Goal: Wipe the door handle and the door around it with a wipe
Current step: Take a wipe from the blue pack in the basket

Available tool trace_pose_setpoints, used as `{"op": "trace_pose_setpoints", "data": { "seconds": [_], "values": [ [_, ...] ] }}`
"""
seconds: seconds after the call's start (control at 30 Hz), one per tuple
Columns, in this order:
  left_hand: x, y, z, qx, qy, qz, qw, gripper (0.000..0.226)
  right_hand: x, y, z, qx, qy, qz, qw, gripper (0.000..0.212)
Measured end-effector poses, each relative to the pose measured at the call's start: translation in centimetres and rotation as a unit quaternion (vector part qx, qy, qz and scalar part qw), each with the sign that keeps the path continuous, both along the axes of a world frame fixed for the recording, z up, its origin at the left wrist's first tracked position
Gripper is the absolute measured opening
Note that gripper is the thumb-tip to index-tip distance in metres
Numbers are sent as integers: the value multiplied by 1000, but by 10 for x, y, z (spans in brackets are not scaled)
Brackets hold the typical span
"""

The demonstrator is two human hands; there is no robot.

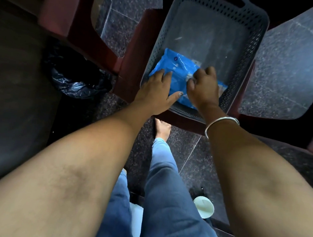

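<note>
I look down on a maroon plastic chair carrying a grey perforated basket. At the basket's 6 o'clock end lies a blue wipes pack. My left hand lies flat on it; my right hand, silver bangle on the wrist, pinches its top.

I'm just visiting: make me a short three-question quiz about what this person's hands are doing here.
1. True or false: the blue wipe pack lies inside the grey basket.
2. Which of the hands presses flat on the pack: A) left hand B) right hand?
3. Fill in: the right hand's fingers pinch at the pack's ____ opening.

Key: 1 true. 2 A. 3 top; a wipe seems to be starting out, though it is too blurred to be sure.
</note>
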State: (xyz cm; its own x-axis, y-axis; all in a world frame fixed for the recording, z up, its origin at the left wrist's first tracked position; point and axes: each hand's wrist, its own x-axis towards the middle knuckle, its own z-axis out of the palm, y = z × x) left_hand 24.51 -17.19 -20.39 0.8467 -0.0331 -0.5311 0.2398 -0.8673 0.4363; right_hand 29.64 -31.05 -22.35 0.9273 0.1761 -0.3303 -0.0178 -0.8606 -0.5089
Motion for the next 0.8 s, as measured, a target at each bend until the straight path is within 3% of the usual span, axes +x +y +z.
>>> {"op": "trace_pose_setpoints", "data": {
  "seconds": [0.1, 0.23, 0.33, 0.4, 0.5, 0.63, 0.8],
  "values": [
    [1, 1, 11, -10, 5, -7, 1000, 74, -4, -2, 19, 71, -17, -108, 991, 19],
    [1, 2, 26, -76, 20, 22, 997, 78, -7, 16, 49, 206, 51, -269, 939, 20],
    [-6, 6, 46, -175, 39, 127, 976, 87, -14, 34, 67, 239, 108, -247, 933, 22],
    [-12, 13, 62, -249, 33, 209, 945, 80, -20, 48, 75, 245, 155, -225, 930, 27],
    [-33, 35, 87, -362, 14, 358, 861, 74, -41, 77, 94, 321, 245, -219, 888, 33],
    [-80, 74, 114, -427, 3, 541, 724, 78, -79, 120, 126, 383, 352, -169, 837, 27],
    [-163, 141, 150, -482, -66, 663, 569, 66, -136, 194, 171, 386, 447, -54, 805, 22]
  ]
}}
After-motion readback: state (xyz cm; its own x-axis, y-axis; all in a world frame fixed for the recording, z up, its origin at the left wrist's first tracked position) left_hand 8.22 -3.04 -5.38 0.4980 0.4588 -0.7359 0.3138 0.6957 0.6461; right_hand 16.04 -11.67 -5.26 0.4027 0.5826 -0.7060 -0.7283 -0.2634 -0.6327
